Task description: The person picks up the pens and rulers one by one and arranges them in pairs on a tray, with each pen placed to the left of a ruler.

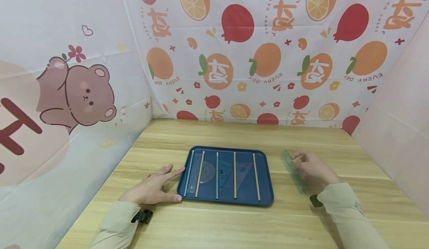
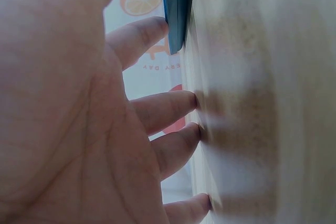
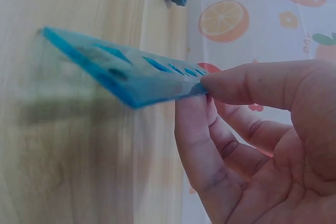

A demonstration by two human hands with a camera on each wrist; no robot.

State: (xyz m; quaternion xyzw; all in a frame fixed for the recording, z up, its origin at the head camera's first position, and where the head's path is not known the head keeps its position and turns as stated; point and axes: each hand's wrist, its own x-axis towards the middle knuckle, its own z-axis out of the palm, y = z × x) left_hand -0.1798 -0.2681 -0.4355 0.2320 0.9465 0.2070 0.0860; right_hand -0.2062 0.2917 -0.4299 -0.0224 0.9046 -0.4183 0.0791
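Note:
In the head view, my right hand (image 1: 315,167) pinches a translucent blue-green stencil ruler (image 1: 292,170) to the right of the tray. Thumb and index finger hold its edge in the right wrist view, where the stencil ruler (image 3: 126,72) shows cut-out shapes and casts a shadow on the table. My left hand (image 1: 152,187) rests at the left of a dark blue tray (image 1: 264,182), thumb and index fingertip touching its rim, the other fingers spread on the table. Several pencils (image 1: 235,174) lie in the tray, over a protractor (image 1: 207,172), a teal triangle (image 1: 224,174) and another triangle (image 1: 244,172).
A clear straight ruler (image 1: 192,187) lies at the tray's left end. The wooden table (image 1: 234,226) meets a fruit-print cloth (image 1: 234,103) at the back and a bear-print cloth (image 1: 127,73) on the left. Pale cloth (image 1: 395,129) hangs along the right side.

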